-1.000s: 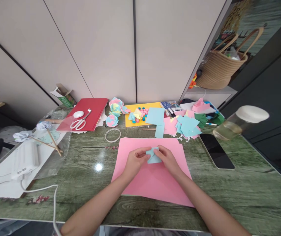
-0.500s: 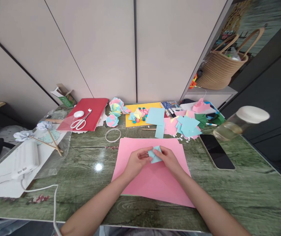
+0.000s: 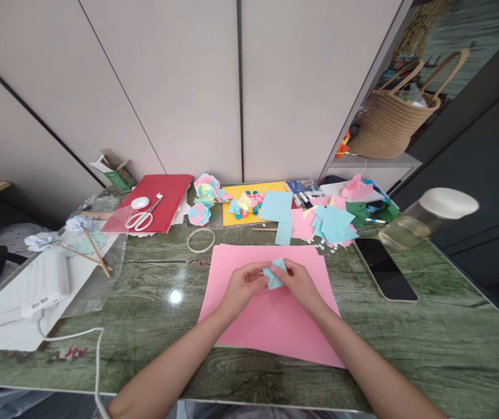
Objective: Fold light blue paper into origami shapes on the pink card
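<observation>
A small folded piece of light blue paper [image 3: 277, 279] is held up between both hands, above a stack of pink paper sheets [image 3: 271, 326]. My left hand [image 3: 244, 286] pinches its left edge between thumb and fingers. On the other side, my right hand [image 3: 298, 281] grips it too, the thumb lying across its face and the fingers behind. Crease lines show on the paper; its back is hidden from view.
Behind the pink stack lie blue paper squares [image 3: 276, 206], a silver ring [image 3: 201, 240] and folded paper balls [image 3: 199, 214]. Scissors [image 3: 141, 219] rest on a red folder [image 3: 166, 192]. To the right are a phone [image 3: 384, 269] and a bottle [image 3: 406, 227]; at left, a white power bank [image 3: 47, 285].
My right thumb has shifted slightly left and down over the folded blue paper. Both hands keep hold of it in nearly the same place.
</observation>
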`<state>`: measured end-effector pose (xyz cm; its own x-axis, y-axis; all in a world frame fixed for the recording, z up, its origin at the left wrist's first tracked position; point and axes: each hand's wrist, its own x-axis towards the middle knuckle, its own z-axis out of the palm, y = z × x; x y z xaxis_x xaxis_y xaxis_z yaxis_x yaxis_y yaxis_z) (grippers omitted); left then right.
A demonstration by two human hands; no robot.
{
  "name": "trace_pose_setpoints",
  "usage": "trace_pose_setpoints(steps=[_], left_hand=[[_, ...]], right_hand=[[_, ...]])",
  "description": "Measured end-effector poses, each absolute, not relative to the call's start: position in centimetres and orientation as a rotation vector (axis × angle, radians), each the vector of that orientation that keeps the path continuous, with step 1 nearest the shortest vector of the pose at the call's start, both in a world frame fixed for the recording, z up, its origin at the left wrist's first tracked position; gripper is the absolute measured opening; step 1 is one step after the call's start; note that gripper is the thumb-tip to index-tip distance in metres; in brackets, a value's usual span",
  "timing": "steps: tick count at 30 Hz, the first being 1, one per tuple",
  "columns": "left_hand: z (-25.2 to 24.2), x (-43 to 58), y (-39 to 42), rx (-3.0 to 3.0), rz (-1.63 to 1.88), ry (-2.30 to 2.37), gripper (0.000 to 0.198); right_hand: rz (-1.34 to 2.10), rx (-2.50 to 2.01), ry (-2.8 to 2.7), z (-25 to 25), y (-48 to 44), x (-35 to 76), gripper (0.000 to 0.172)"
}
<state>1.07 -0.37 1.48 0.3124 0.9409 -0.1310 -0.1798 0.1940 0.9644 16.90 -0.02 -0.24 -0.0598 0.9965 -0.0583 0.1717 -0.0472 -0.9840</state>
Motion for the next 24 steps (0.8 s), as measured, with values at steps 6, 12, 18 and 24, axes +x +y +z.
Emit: trace_pose_setpoints(steps=[6, 12, 18, 24], left_hand=[[1.2, 0.6, 0.2, 1.129, 1.031, 1.030, 0.022], [0.9, 0.5, 0.6, 1.096, 1.039, 1.072, 0.020], [1.2, 0.4, 0.7, 1.075, 1.047, 1.084, 0.021], [1.0, 0.3, 0.7, 1.037, 1.048, 1.089, 0.022]], right_hand=[[1.181, -1.382, -1.449, 0.2, -0.2, 16.9, 0.030], [1.194, -1.381, -1.493, 0.4, -0.3, 16.9, 0.029], [1.313, -1.329, -1.476, 1.0, -0.4, 17.1, 0.031], [1.395, -1.275, -1.467, 1.1, -0.4, 17.1, 0.031]])
